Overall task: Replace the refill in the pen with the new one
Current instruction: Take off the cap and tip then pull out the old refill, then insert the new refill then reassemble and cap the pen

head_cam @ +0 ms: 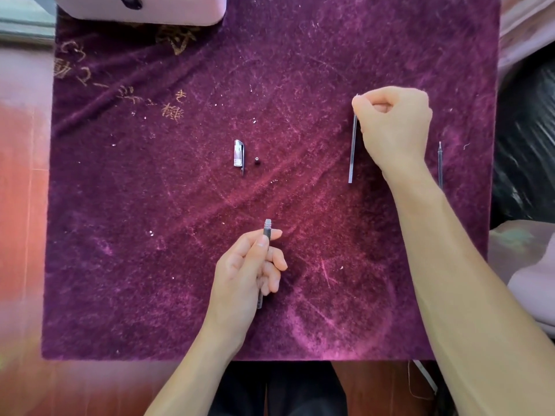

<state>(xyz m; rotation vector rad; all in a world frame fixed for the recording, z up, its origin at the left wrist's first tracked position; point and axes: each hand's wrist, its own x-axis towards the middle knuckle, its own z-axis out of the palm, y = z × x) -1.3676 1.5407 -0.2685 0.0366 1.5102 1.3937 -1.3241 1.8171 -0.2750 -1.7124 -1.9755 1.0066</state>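
My left hand (247, 265) grips the dark pen barrel (266, 232) near the cloth's front middle, its threaded clear end pointing away from me. My right hand (393, 124) is closed at the right, pinching the top of a thin refill (353, 148) that hangs down toward the cloth. A second refill (440, 163) lies at the far right, partly hidden behind my right wrist. The clear pen cap with its clip (238, 154) and a small black tip piece (257, 160) lie in the middle of the cloth.
A purple velvet cloth (150, 205) with gold lettering at its far left covers the table. A white box (141, 7) sits at the far left corner. Pink fabric and a black wrapped object lie beyond the right edge.
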